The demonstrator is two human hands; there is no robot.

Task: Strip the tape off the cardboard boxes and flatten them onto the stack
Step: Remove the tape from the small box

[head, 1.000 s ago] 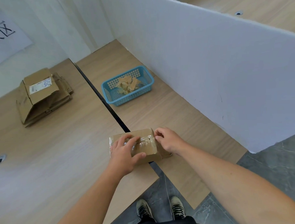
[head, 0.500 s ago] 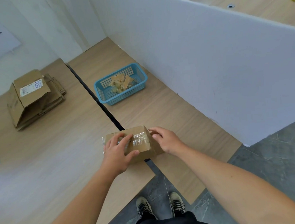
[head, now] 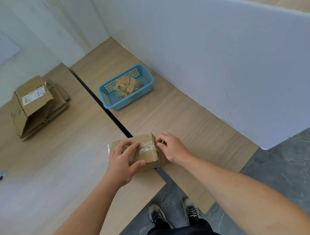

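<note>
A small brown cardboard box [head: 149,158] sealed with clear tape [head: 146,148] sits near the front edge of the wooden table, over the dark gap between two tabletops. My left hand [head: 123,161] lies over its top, fingers spread and thumb round the near side, holding it down. My right hand [head: 171,146] is at the box's right end, its fingertips pinching at the tape end there. A stack of flattened cardboard boxes [head: 38,106], the top one bearing a white label, lies at the far left.
A blue plastic basket [head: 144,91] with crumpled tape and cardboard scraps stands behind the box, near the white partition wall [head: 219,61]. The dark gap [head: 104,109] runs between the tabletops. The grey floor and my shoes show below the table edge.
The box and both hands keep their places. My right fingers have closed in on the tape at the box's right end. The camera has shifted slightly.
</note>
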